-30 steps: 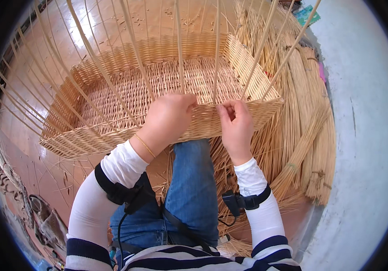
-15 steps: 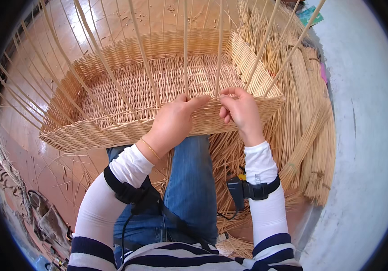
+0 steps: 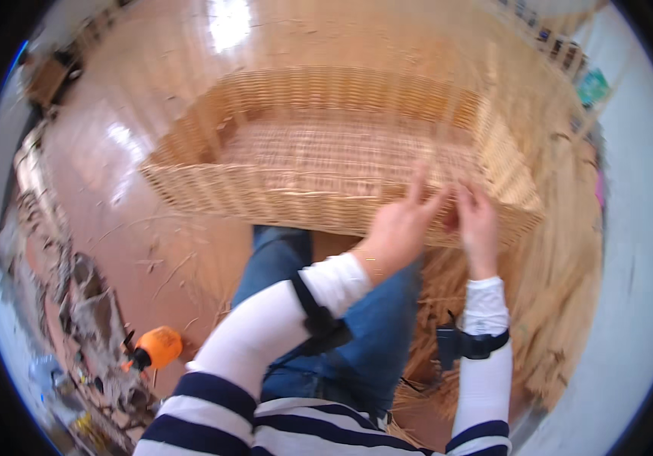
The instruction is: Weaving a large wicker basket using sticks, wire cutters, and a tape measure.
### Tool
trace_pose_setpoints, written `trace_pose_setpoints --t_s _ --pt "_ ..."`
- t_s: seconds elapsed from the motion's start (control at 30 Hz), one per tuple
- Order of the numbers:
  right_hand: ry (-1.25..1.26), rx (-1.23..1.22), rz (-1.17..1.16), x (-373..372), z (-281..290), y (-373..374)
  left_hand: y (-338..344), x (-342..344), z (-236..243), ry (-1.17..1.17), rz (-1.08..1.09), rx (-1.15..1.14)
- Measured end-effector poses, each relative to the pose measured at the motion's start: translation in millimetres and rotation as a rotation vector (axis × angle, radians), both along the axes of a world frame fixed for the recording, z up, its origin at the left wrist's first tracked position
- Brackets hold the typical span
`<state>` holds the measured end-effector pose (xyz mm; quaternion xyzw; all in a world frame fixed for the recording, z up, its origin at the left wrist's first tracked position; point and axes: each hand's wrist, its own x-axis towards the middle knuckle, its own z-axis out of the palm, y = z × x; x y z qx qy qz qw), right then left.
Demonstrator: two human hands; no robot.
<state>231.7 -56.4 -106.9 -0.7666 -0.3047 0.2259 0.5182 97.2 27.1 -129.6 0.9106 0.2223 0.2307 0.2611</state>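
Note:
A rectangular wicker basket [image 3: 265,194] of pale woven rods rests across my knees, its floor a redder brown. Thin upright stakes rise from its rim, smeared by motion. My left hand [image 3: 402,232] grips the near wall right of its middle, index finger reaching up over the rim, thumb pointing right. Just beside it, close to the near right corner, my right hand [image 3: 479,226] has its fingers drawn together at the rim. Blur hides whatever strand lies between them.
Bundles of long pale rods [image 3: 554,289] lie on the floor to the right, along a pale wall [image 3: 630,228]. At the lower left is an orange object with a black nozzle-like part [image 3: 161,346], beside crumpled grey cloth [image 3: 102,311]. Scraps dot the reddish floor.
The view has swung left, so the basket and both hands appear farther right. Both hands sit nearer the basket's right corner. The orange object has come into view.

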Motion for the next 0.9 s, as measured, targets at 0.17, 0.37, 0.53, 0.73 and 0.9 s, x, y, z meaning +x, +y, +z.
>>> trace_pose_setpoints --t_s 0.17,0.37,0.53,0.73,0.9 --pt "0.052 -0.032 0.034 1.8 -5.0 -3.1 -3.1 -7.8 6.2 -0.105 0.039 0.007" --pt "0.099 0.079 -0.021 2.7 -21.4 -15.2 14.8 -89.1 22.4 -0.218 -0.057 0.05" --pt "0.029 0.095 -0.076 2.5 -24.4 -23.0 137.3 -166.9 31.7 -0.023 0.433 0.254" --pt "-0.069 -0.005 -0.116 -14.4 -22.5 -9.2 194.1 -155.9 70.1 0.819 0.189 0.679" --pt "-0.035 0.04 -0.114 -9.3 -16.1 -10.1 183.2 -139.2 86.4 1.102 0.466 0.433"
